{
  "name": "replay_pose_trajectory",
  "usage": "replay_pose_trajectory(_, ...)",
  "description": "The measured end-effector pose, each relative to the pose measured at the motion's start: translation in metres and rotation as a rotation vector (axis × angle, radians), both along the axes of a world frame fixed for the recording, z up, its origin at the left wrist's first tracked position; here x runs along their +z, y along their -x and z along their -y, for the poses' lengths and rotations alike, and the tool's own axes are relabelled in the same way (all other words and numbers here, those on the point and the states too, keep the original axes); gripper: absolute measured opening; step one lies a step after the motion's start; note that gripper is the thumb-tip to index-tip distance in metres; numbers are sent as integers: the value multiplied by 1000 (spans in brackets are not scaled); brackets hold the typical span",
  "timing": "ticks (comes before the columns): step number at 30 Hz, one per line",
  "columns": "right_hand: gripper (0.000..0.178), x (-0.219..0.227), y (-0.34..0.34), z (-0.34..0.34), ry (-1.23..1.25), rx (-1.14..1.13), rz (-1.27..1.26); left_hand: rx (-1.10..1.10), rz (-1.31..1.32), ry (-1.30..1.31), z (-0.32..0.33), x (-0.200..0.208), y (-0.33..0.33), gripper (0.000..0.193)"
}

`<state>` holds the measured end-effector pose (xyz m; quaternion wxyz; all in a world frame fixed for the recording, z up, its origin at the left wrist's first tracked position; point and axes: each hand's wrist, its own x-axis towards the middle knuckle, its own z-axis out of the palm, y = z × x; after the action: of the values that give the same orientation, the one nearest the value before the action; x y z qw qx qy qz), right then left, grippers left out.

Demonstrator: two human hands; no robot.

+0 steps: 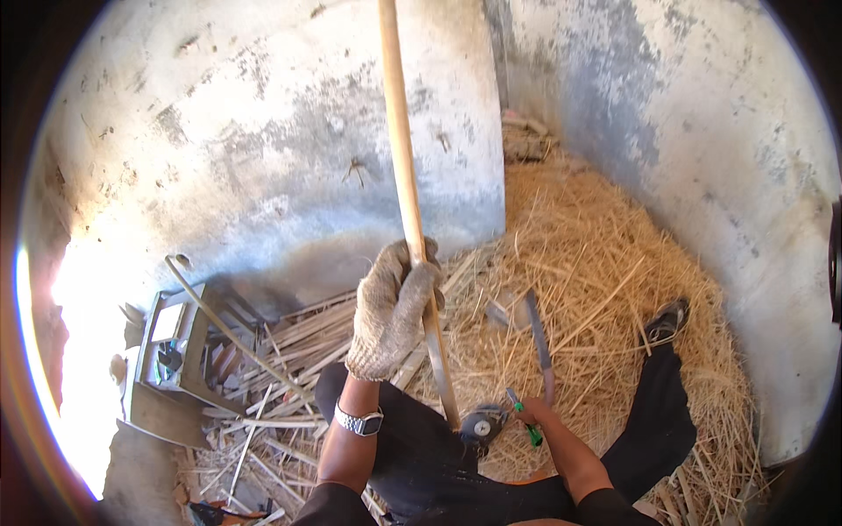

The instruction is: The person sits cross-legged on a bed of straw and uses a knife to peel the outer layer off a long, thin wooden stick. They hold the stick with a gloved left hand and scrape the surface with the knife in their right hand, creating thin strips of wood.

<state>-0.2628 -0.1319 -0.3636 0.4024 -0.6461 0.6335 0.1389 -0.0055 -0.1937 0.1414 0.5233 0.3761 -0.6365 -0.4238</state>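
Note:
My left hand [396, 307], in a knitted work glove, is wrapped round a long pale wooden or bamboo pole [400, 131]. The pole rises out of the top of the view, and its lower end comes down beside a dark rounded thing [481, 426], perhaps my shoe. Low on the right, my bare right hand [537, 412] is closed on a small green-handled tool [533, 434] with a short grey end; its exact kind is unclear. Just beyond that hand, a long dark blade with a brownish handle [538, 329] lies on the shavings.
Straw-like shavings [579, 237] are heaped along the right wall. Split strips [307, 351] lie in a pile to the left, by a tipped grey piece of furniture [180, 351] and a hooked cane [232, 329]. Stained plaster walls [289, 131] stand close. My right leg [653, 403] stretches over the shavings.

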Motion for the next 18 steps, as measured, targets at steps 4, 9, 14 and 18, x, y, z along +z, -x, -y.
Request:
replay_pose_trajectory(4, 39, 126, 28, 36, -118, -140, -120, 56, 139, 121, -21, 30, 10, 29)
replay_pose_trajectory(9, 45, 292, 60, 25, 185, -200, -136, 83, 173, 262, -38, 44, 15, 28)
replay_pose_trajectory(14, 31, 445, 45, -34, 663, -304, 205, 113, 232, 370, -63, 61, 10, 28)
replay_pose_trajectory(18, 38, 522, 33, -58, 1113, -315, 361, 77, 217, 336, -83, 49, 21, 28)
